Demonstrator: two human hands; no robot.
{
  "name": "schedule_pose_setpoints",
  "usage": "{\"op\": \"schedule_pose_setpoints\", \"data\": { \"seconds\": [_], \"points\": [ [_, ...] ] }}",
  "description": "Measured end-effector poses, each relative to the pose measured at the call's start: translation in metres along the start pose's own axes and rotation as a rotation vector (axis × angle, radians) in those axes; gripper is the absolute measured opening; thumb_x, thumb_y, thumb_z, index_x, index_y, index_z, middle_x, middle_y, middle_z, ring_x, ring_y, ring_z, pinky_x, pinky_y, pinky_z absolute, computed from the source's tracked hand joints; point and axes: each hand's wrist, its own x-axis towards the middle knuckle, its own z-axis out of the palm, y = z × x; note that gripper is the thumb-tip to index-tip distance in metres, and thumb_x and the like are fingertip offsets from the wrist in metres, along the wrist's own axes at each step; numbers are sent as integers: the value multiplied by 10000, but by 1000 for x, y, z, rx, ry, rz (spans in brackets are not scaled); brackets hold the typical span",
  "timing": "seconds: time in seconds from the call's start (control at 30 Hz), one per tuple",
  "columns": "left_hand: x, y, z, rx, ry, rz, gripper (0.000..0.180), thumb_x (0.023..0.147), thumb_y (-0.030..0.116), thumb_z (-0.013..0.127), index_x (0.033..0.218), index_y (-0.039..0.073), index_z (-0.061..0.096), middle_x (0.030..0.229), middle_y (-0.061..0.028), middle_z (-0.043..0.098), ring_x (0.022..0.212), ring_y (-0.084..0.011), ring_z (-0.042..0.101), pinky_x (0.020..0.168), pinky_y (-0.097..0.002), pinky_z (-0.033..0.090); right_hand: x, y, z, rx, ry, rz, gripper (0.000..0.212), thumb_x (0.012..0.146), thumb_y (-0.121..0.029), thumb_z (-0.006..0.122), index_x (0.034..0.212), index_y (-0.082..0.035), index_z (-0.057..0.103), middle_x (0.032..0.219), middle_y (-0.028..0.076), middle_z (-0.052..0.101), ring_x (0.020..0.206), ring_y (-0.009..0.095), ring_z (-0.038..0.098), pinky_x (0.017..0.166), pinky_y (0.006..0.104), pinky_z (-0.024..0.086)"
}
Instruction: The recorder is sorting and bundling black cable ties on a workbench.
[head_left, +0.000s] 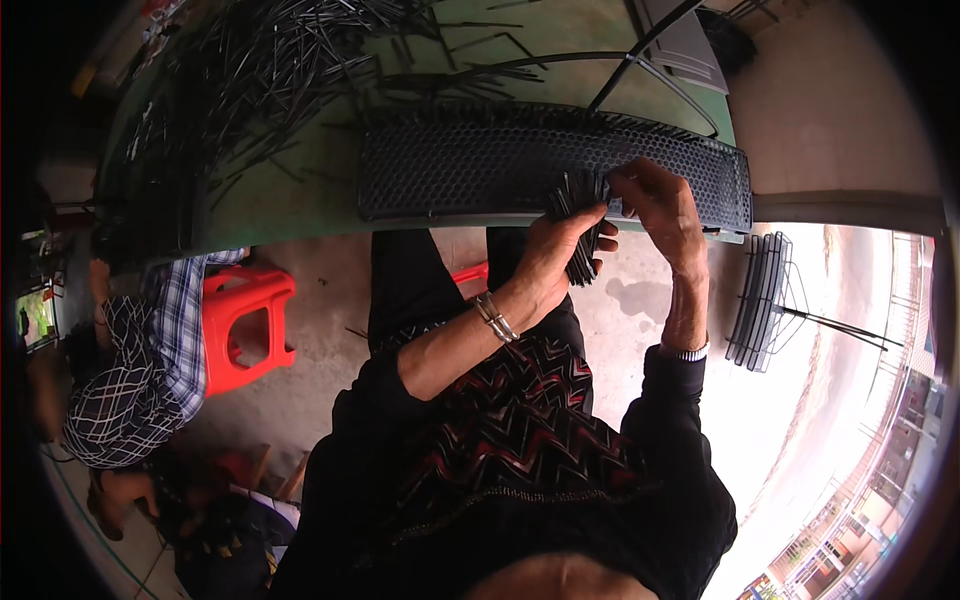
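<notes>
While gripping black sticks point(573, 196) in the left hand point(553, 245) by a perforated tray point(450, 170) on the tabletop point(570, 25), holds the right hand point(667, 210) beside them with fingers point(645, 178) curled; cannot tell whether pinching one.

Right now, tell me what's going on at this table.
The person's left hand grips a bundle of thin dark strips. The right hand is at the bundle's upper end; whether it pinches a strip is hard to tell. A long honeycomb-patterned panel lies along the near edge of the green table, with a loose heap of dark strips farther left.
</notes>
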Motion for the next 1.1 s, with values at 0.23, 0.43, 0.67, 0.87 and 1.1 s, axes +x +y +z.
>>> {"op": "schedule_pose_setpoints", "data": {
  "seconds": [0.23,0.43,0.67,0.87,1.1],
  "points": [
    [-1,4,6,-40,-29,-58,220,910,262,630,1030,78,634,967,-99,681,883,-238,679,721,-374,572,9,-9,-12,-68,550,-137,134,922,-112,576,981,-14,647,807,56,689,642,91,623,603,234,482],
    [4,0,7,-92,-29,-46,206,919,227,615,1039,61,634,920,-107,673,805,-214,665,686,-368,573,45,17,-1,-217,724,-284,130,924,-121,573,969,-32,656,764,80,688,603,110,648,590,251,490],
    [7,1,3,21,-7,-42,184,900,234,649,994,76,645,846,-73,679,727,-145,632,582,-299,501,44,32,13,-584,701,-378,135,875,-178,677,1001,-154,717,901,52,606,760,144,627,644,282,486],
    [2,2,6,28,-23,-32,179,893,244,664,980,89,647,866,-59,689,736,-137,637,596,-281,491,7,8,-9,0,83,87,200,877,-122,646,1054,-39,688,799,33,642,655,91,557,601,250,462],
    [2,-1,10,6,-31,-21,194,892,240,660,976,70,620,896,-102,694,801,-208,685,619,-343,554,0,-2,-15,69,268,-8,161,894,-117,607,978,13,650,792,48,665,628,82,564,581,233,453]
  ]
}}
